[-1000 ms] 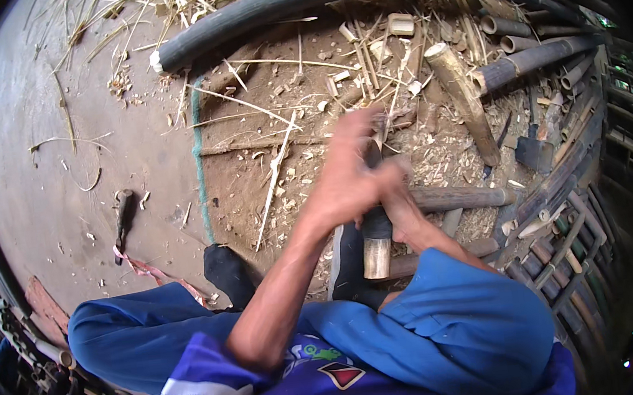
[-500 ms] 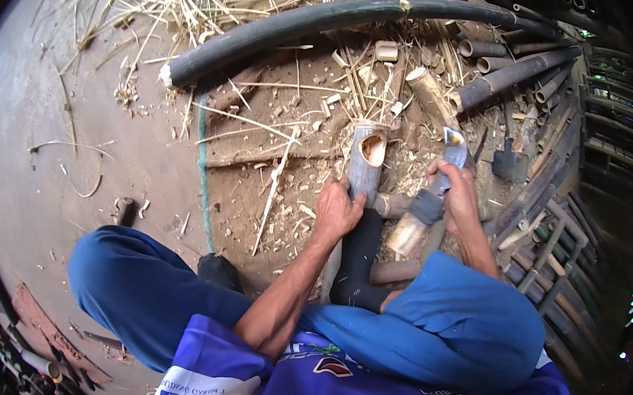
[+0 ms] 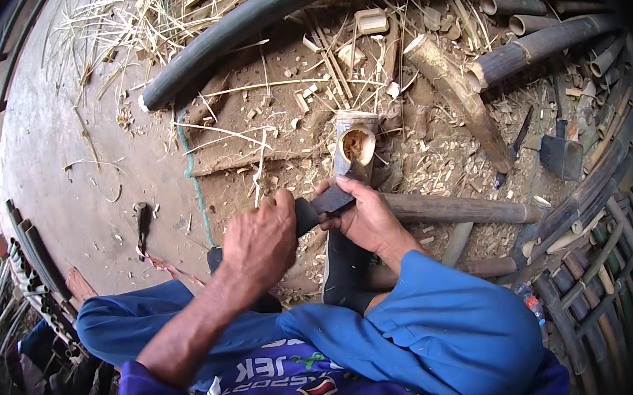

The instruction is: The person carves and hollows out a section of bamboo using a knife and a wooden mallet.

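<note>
My left hand (image 3: 263, 238) is closed round the handle of a broad-bladed knife (image 3: 304, 216), its black-wrapped part showing past my fist. The dark blade points right, into the fingers of my right hand (image 3: 368, 215), which are bent round its far end. Just beyond them a bamboo tube (image 3: 344, 165) has a pale, rounded opening cut in its side. My right fingers overlap the tube's near end; whether they also grip it I cannot tell. The blade's tip is hidden by my fingers. A dark-covered foot (image 3: 345, 268) is below the tube.
A long dark bamboo pole (image 3: 259, 20) curves across the far side, with thin strips (image 3: 114, 37) heaped behind it. Chips litter the brown sacking (image 3: 235, 117). A bamboo length (image 3: 460, 207) lies to the right, near a dark blade (image 3: 522, 133) and a stack of poles (image 3: 548, 50).
The knife has passed from over my right knee to the middle, its handle now in my left hand. My left hand has let go of the bamboo tube; my right has moved left.
</note>
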Action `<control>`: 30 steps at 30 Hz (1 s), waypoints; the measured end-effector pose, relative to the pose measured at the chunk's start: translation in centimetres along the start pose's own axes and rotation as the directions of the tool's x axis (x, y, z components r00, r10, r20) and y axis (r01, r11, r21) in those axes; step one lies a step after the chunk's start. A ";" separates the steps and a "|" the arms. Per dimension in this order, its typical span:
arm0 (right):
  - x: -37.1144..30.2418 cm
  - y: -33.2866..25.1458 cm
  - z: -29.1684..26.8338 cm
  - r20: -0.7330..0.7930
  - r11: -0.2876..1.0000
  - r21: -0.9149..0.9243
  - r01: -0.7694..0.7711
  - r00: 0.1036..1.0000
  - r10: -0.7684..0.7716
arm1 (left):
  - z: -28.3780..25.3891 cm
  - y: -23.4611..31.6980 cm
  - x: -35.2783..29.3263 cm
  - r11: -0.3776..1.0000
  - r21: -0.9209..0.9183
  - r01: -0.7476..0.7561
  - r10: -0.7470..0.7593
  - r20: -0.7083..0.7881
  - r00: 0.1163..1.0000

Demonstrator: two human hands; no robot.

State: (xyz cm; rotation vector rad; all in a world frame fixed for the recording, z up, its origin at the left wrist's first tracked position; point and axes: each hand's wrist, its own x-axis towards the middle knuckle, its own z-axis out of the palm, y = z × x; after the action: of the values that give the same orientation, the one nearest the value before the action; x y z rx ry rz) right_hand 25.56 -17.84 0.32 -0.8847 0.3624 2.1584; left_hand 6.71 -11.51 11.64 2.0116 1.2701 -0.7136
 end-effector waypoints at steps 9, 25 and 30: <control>0.9 -1.4 2.2 -0.046 0.965 0.264 -0.005 0.999 0.018 | -7.2 -3.2 8.1 0.969 -0.034 -0.244 0.240 0.344 0.908; -0.2 -0.8 2.2 0.089 0.906 0.417 -0.066 0.996 0.031 | -10.5 0.0 6.9 0.954 0.098 -0.283 0.244 0.292 0.925; -0.2 -2.2 2.0 -0.098 0.984 0.133 -0.120 0.986 0.134 | -5.4 -2.8 6.3 0.971 -0.208 -0.113 0.190 0.396 0.898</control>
State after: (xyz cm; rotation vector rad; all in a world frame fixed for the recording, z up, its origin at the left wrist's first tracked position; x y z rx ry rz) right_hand 26.39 -15.48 1.94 -0.9279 0.6179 2.1815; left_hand 7.16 -2.97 9.83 1.6749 0.8825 -0.8610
